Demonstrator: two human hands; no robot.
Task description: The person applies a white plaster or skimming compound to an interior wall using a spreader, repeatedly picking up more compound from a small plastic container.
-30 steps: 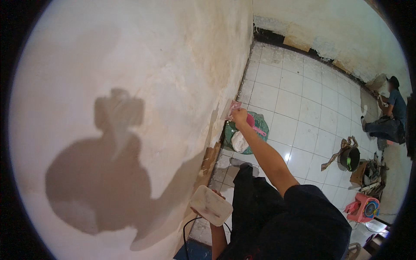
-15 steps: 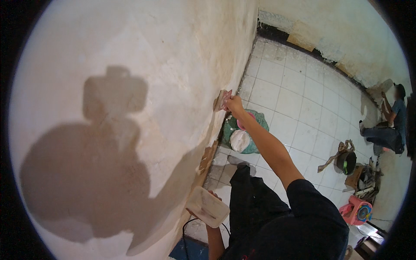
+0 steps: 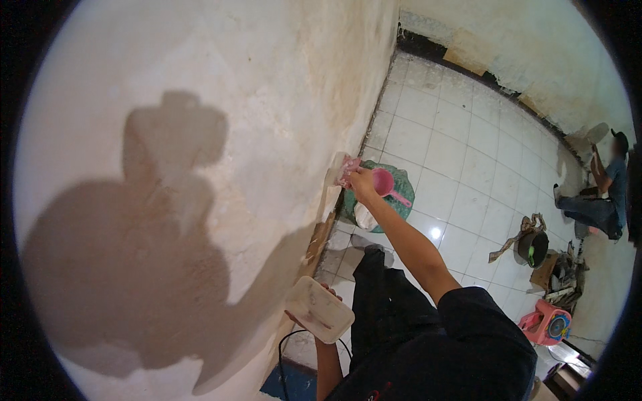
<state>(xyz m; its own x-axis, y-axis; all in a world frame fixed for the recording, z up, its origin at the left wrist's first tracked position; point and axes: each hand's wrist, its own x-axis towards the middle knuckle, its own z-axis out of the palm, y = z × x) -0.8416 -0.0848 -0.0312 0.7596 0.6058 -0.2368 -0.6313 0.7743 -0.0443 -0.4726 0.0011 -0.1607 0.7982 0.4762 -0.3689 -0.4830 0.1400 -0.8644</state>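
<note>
My right hand point(image 3: 362, 181) is stretched out and grips a small pink-handled scraper point(image 3: 347, 170), whose blade lies against the lower part of the cream plastered wall point(image 3: 254, 100). My left hand point(image 3: 314, 321) is low and close to my body, holding a white rectangular board point(image 3: 319, 309) smeared with pale paste, right beside the wall. My shadow falls large across the wall on the left.
On the white tiled floor point(image 3: 461, 154) below my right hand stands a green bucket point(image 3: 401, 200) with a pink scoop point(image 3: 386, 184) in it. Another person point(image 3: 602, 190) sits by the far wall. A dark pot point(image 3: 533, 247), rags and a pink stool point(image 3: 547, 322) lie at right.
My right hand with the scraper has slid along the wall, away from the bucket. The left hand and board stay near the wall.
</note>
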